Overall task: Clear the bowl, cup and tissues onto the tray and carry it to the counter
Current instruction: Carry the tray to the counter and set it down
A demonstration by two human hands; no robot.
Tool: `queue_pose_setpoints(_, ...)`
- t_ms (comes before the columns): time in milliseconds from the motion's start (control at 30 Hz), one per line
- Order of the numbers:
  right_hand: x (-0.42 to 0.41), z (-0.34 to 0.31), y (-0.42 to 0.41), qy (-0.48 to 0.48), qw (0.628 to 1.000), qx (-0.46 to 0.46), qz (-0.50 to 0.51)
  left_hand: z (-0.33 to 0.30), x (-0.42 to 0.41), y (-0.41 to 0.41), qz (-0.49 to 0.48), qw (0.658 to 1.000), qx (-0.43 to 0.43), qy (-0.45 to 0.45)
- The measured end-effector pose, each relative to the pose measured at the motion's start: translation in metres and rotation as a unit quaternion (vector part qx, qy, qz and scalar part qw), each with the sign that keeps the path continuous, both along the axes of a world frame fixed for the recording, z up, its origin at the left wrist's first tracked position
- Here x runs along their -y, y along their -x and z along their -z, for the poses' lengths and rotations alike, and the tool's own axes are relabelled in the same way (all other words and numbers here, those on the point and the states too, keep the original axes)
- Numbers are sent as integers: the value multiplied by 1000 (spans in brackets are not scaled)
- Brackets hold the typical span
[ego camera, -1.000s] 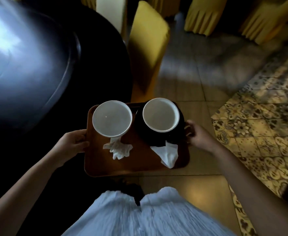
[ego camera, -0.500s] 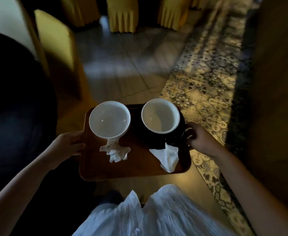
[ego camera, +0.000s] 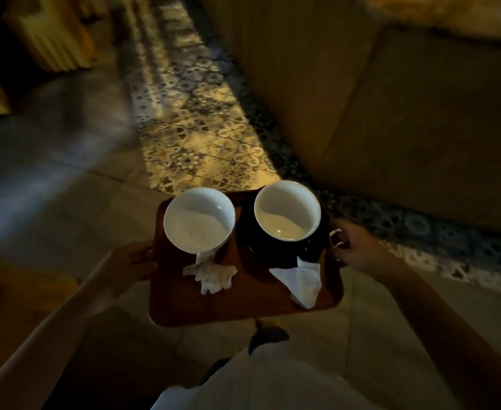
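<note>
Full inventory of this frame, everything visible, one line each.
tray: 1, brown, held over the floor at mid-frame
bowl: 1, white, far left of the tray
cup: 1, white inside, dark outside, far right of the tray
crumpled tissue: 1, white, in front of the bowl
folded tissue: 1, white, in front of the cup
floor: grey tiles, with a patterned yellow strip
counter: 1, brown front, upper right
chair covers: yellow, pleated, upper left, blurred
left hand: on the tray's left edge
right hand: on the tray's right edge
</note>
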State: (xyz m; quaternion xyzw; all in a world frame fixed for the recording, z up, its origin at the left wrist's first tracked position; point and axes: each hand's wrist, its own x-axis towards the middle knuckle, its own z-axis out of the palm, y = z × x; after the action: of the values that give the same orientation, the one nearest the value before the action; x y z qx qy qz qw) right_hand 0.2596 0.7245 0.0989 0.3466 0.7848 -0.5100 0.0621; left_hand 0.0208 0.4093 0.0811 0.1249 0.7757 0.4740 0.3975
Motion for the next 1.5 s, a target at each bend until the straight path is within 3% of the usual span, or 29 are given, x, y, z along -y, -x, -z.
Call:
queue_pose_setpoints(200,13,16,-115,11,988,18,154,4,-54,-51,99,995,-13,15)
queue_pose_setpoints(467,10,36,-263,13,960,0,280,17,-138,-154,172,985,-6,27)
queue_pose_setpoints(1033,-117,65,-505,-53,913,24,404,42,-331,-397,246,966,-73,12)
queue_pose_setpoints(1500,-267,63,-609,-13,871,48,488,58,-554,-491,342,939,-44,5)
